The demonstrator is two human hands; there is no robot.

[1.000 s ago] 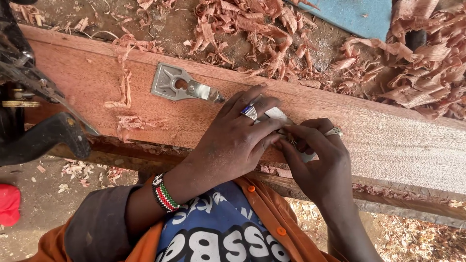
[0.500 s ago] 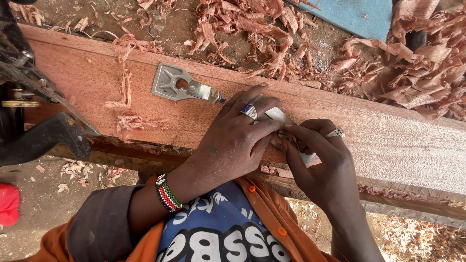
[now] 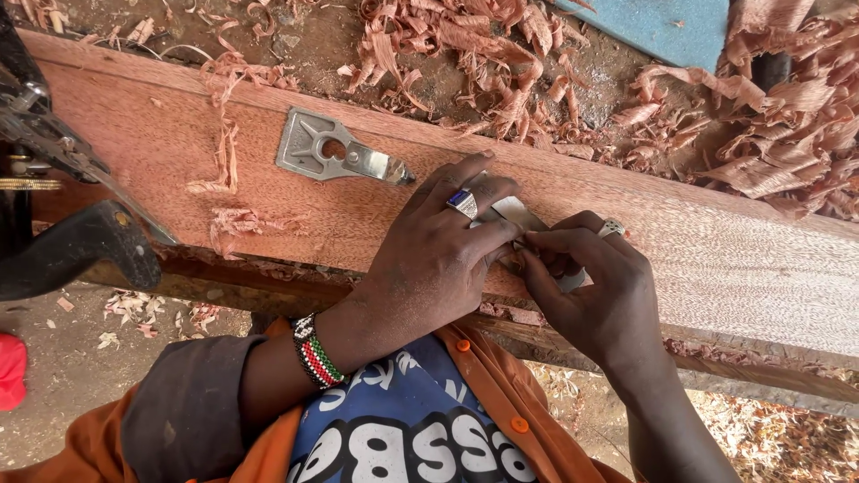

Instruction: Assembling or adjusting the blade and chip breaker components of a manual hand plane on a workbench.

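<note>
One long reddish plank [image 3: 224, 170] crosses the view from upper left to lower right, serving as the surface; both of its ends are cut off by the frame. Its near edge runs just above the person's chest, its far edge against the ground. Wood shavings [image 3: 501, 63] lie in heaps beyond the far edge, too many to count, with a few curls on the plank at left. One blue sheet [image 3: 671, 27] is cut off at the top. One dark metal tool [image 3: 63, 215] sits at the left edge, only partly seen. The plank's right stretch lies bare.

Two hands meet near the plank's middle. The left hand [image 3: 438, 259], with one ring and one beaded wristband [image 3: 315, 351], has its grip closed over one thin flat metal blade [image 3: 517, 213], which lies on the plank and is mostly hidden beneath the fingers. The right hand [image 3: 595, 286], also with one ring, pinches the same blade between thumb and fingertips. One separate flat metal plate [image 3: 335, 159] with a keyhole slot lies free on the plank, just left of the hands.
</note>
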